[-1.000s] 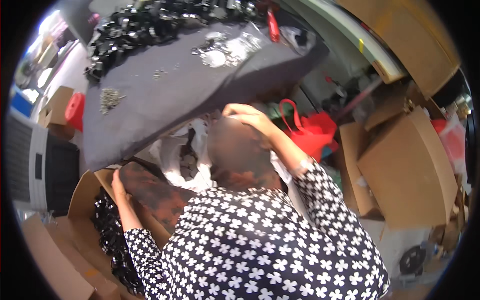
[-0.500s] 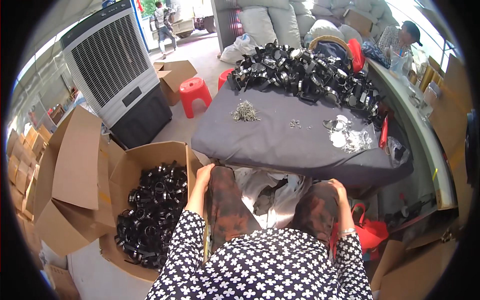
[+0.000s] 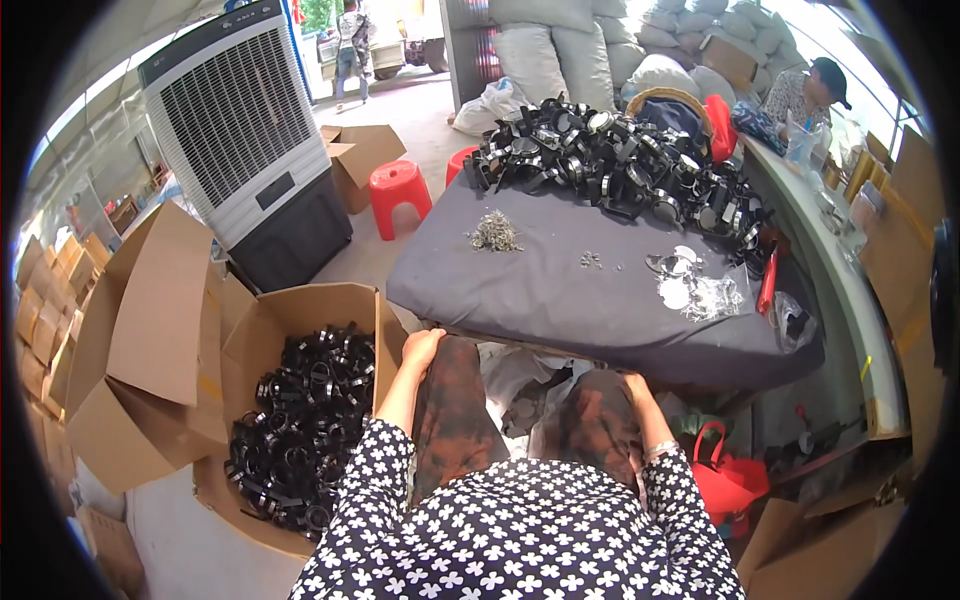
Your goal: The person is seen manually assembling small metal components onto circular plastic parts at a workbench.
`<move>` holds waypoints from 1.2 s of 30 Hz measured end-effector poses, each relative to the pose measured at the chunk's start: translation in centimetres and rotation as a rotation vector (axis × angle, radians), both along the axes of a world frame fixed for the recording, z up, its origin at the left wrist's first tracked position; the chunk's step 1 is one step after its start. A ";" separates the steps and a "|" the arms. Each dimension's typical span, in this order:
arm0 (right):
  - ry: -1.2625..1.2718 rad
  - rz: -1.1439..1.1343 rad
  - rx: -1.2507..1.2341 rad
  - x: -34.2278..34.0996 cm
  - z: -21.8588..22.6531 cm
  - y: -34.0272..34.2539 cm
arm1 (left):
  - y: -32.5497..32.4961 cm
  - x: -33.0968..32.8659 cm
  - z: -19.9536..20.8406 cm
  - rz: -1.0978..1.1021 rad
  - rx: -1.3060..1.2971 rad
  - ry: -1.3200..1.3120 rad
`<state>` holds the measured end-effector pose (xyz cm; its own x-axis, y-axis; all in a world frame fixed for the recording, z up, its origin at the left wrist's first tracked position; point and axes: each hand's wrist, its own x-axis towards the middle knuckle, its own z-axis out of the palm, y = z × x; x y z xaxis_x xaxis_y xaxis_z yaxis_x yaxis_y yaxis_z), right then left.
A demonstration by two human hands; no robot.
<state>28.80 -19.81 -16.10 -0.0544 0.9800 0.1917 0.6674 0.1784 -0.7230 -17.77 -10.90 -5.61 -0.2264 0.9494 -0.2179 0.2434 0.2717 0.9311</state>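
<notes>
My left hand [image 3: 423,348] is closed at the near edge of the cloth-covered table [image 3: 440,275], beside my left knee. My right hand [image 3: 634,384] rests by my right knee, just under the same edge; its fingers are mostly hidden. Neither hand holds a loose thing. On the dark grey cloth lie a small heap of tiny silver metal parts [image 3: 494,232], a few scattered bits [image 3: 590,260] and, to the right, silvery round discs [image 3: 676,290] beside a clear plastic bag [image 3: 722,290]. A large pile of black band-like pieces with round silvery parts [image 3: 610,165] covers the far side.
Left of my legs, an open cardboard box [image 3: 382,345] holds many black ring-shaped pieces [image 3: 300,430]. Beyond are an air cooler [image 3: 240,130] and a red stool [image 3: 400,195]. A red bag [image 3: 730,480] lies at right. One person [image 3: 805,100] sits far right; another [image 3: 353,50] stands outside.
My right hand and knee have shifted left, toward my left leg. My left hand has moved slightly right along the table edge. The person outside has moved right.
</notes>
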 end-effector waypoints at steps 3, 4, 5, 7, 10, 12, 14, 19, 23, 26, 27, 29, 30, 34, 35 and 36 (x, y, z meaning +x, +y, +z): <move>-0.216 0.067 -0.150 -3.8 0.9 0.9 | -2.7 -0.5 0.6 -0.002 -0.023 0.212; -0.200 0.069 -0.137 -4.0 0.7 0.5 | -3.1 -0.3 -0.2 -0.027 0.020 0.209; -0.186 0.058 -0.126 -3.3 0.3 -0.3 | -3.6 1.0 0.4 -0.084 -0.015 0.206; -0.052 0.014 -0.152 -2.2 0.1 -2.0 | -4.4 1.1 -1.4 -0.112 0.077 0.077; 0.458 -0.168 -0.350 -1.8 1.0 -4.2 | -8.8 0.4 -1.7 -0.050 0.216 -0.065; 0.685 -0.243 -0.403 -2.0 1.6 -4.7 | -12.2 -2.0 -3.0 -0.007 0.253 -0.073; 0.810 -0.303 -0.412 -1.5 2.3 -4.9 | -14.9 -3.6 0.0 0.177 0.204 0.078; 0.817 -0.289 -0.432 -3.0 3.2 -4.4 | -18.3 -9.9 -2.0 0.119 0.273 0.142; 0.113 -0.069 -0.071 -3.0 3.1 -4.6 | -18.1 -13.1 5.9 -0.267 -0.087 -0.604; -0.372 0.052 0.097 1.4 -3.4 -5.8 | -16.0 -18.9 2.1 0.111 0.076 -0.507; -0.223 -0.013 -0.018 2.8 -6.0 -5.3 | -16.0 -21.4 -1.8 0.269 0.038 -0.232; 0.116 -0.215 -0.290 1.8 -4.3 -3.4 | -17.6 -25.2 -8.7 0.191 -0.287 0.712; 0.346 -0.220 -0.501 -4.2 -0.3 -1.8 | -26.8 -31.8 -14.8 -0.001 -0.395 1.380; 0.449 -0.178 -0.352 -6.2 8.5 -3.3 | -27.2 -33.2 -22.2 -0.005 -0.961 1.098; 0.398 -0.225 -0.333 -5.0 9.3 -4.4 | -23.9 -29.7 -23.8 0.009 -0.937 0.989; 0.372 -0.270 -0.312 -3.7 10.2 -6.0 | -22.0 -26.3 -23.7 0.033 -0.925 0.894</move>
